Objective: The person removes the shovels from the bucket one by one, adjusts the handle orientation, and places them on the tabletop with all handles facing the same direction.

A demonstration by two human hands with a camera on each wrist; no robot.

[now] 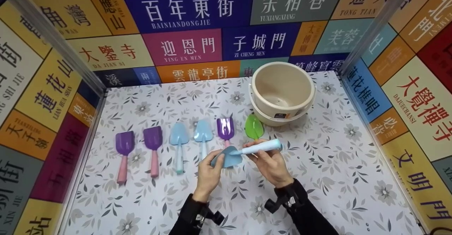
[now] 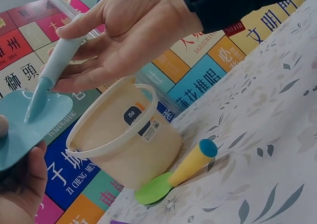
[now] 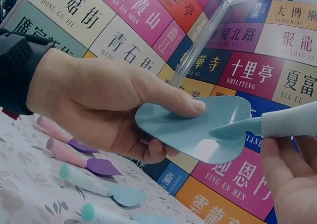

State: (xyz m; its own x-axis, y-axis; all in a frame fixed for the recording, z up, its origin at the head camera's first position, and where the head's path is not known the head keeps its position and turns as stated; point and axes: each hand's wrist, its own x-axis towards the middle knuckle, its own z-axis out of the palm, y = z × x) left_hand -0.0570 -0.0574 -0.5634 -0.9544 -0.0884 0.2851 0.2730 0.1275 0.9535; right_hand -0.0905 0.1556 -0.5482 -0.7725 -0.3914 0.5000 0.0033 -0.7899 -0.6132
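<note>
"YING EN MEN" wall panel [image 1: 182, 48] behind blue shovel [image 1: 227, 156] (both hands).

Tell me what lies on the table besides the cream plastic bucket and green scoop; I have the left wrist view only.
Observer: Five more plastic shovels lie in a row: two purple scoops with pink handles, two light-blue trowels, one purple scoop nearer the cream plastic bucket.
Operator: Say which hand holds the blade.
Observer: The left hand pinches the blade of the light-blue trowel, thumb on top.
Operator: Report the right hand.
Observer: The right hand grips that trowel's handle, in front of the green scoop.
</note>
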